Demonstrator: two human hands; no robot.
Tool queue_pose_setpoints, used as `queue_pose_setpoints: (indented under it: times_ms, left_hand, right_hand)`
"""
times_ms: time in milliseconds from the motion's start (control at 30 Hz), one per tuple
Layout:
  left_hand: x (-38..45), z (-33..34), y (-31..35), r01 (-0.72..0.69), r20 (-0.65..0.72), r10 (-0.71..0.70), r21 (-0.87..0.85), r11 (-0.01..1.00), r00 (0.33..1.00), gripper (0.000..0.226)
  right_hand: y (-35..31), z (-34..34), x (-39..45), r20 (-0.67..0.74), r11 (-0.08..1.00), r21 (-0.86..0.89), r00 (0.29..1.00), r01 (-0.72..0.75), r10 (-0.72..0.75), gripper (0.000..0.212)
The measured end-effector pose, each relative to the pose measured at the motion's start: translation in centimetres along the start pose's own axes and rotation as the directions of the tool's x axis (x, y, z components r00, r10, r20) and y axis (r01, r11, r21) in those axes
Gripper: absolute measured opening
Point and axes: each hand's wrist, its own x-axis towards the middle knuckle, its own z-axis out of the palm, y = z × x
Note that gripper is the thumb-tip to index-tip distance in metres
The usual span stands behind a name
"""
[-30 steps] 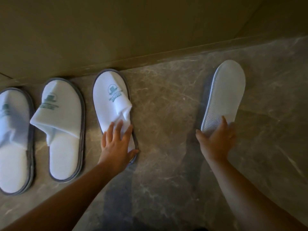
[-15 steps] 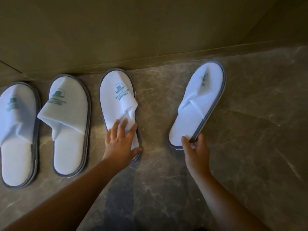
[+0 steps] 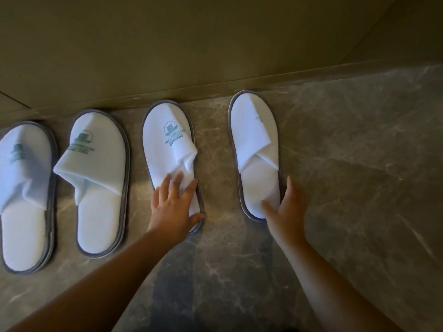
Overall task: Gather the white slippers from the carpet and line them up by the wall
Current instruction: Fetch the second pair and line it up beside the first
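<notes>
Head view: four white slippers (image 3: 100, 212) in one row, toes to the beige wall (image 3: 167, 44), on a marble floor (image 3: 347, 188).
Left hand (image 3: 172, 207) rests on third slipper (image 3: 167, 140) heel, fingers spread; right hand (image 3: 287, 212) pinches fourth slipper (image 3: 254, 130) heel rim.

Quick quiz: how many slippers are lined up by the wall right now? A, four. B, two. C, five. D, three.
A: four slippers line the wall; the left hand rests on the third slipper, the right hand holds the fourth slipper by its heel.
</notes>
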Motion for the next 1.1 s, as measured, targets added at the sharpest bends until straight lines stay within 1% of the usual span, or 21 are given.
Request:
queue_pose_setpoints:
  times_ms: [100,167,267,333,467,667,1100]
  left_hand:
    - [0.0,0.0,-0.1,0.002,0.006,-0.002,0.012,1.000,1.000,0.078]
    - [-0.1,0.0,-0.2,0.011,0.020,-0.012,0.029,1.000,1.000,0.078]
    - [0.0,0.0,0.0,0.030,0.042,-0.031,0.011,0.999,0.999,0.078]
    - [0.0,-0.1,0.0,0.038,0.051,-0.037,-0.009,0.999,0.998,0.078]
    - [0.1,-0.1,-0.1,0.044,0.067,-0.041,-0.030,0.999,0.997,0.079]
    - [0.0,-0.1,-0.2,0.045,0.080,-0.043,-0.027,0.999,0.996,0.080]
    - [0.0,-0.3,-0.2,0.047,0.089,-0.045,-0.026,0.999,0.995,0.080]
  right_hand:
    - [-0.9,0.8,-0.4,0.025,0.995,-0.081,0.998,0.064,-0.062,0.094]
    - [-1.5,1.5,-0.5,0.075,0.988,-0.142,0.996,0.062,-0.051,0.102]
    - [-2.0,2.4,-0.6,0.114,0.961,-0.268,0.993,0.072,-0.043,0.102]
    - [-2.1,2.5,-0.7,0.139,0.944,-0.311,0.988,0.108,-0.067,0.098]
    - [-1.8,2.6,-1.0,0.204,0.928,-0.327,0.972,0.179,-0.116,0.095]
    - [-1.5,2.3,-0.7,0.246,0.905,-0.351,0.956,0.242,-0.160,0.093]
    - [-1.4,2.9,-0.9,0.221,0.908,-0.337,0.958,0.251,-0.183,0.091]
